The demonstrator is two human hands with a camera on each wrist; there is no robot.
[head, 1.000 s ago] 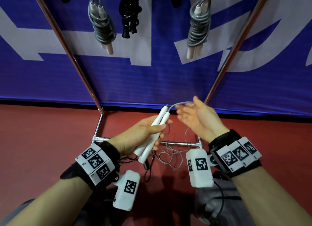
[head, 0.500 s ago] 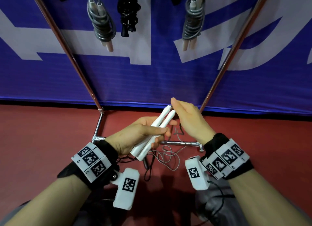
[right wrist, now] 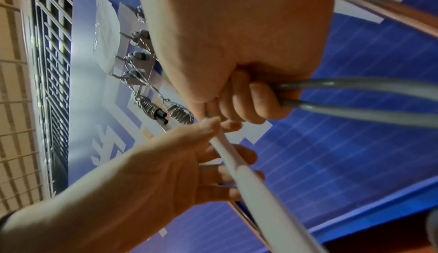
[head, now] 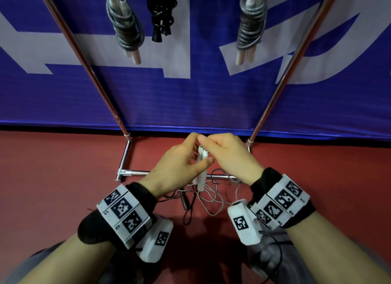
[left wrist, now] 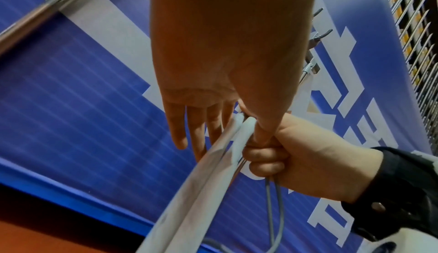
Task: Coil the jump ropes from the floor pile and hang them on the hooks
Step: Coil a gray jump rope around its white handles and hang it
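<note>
Head view: both hands meet in front of the rack base, above the red floor (head: 63, 177). Left hand (head: 175, 167) holds the two white jump-rope handles (head: 202, 167) side by side, thumb across their front and fingers behind; in the left wrist view the fingers (left wrist: 189, 126) lie nearly straight along the far side of the handles, so the grip is a loose thumb-against-fingers pinch, not a full wrap. Right hand (head: 228, 154) is at the handles' upper ends, fingers curled into a fist; the right wrist view shows the grey cord (right wrist: 355, 96) passing as two strands through its curled fingers (right wrist: 251, 103), and the left wrist view shows the cord looping down below that fist. The rest of the grey cord lies in a loose tangle (head: 211, 199) on the floor under the hands, beside a dark rope (head: 186, 205), both just in front of the rack's chrome bottom bar (head: 135, 173). Already hanging above, against the blue-and-white banner (head: 190, 97): a coiled grey rope with pale handles on the left (head: 124, 29), a coiled black rope (head: 160, 12) next to it, and another coiled grey rope on the right (head: 249, 29). Hooks themselves lie beyond the top edge of the head view.
</note>
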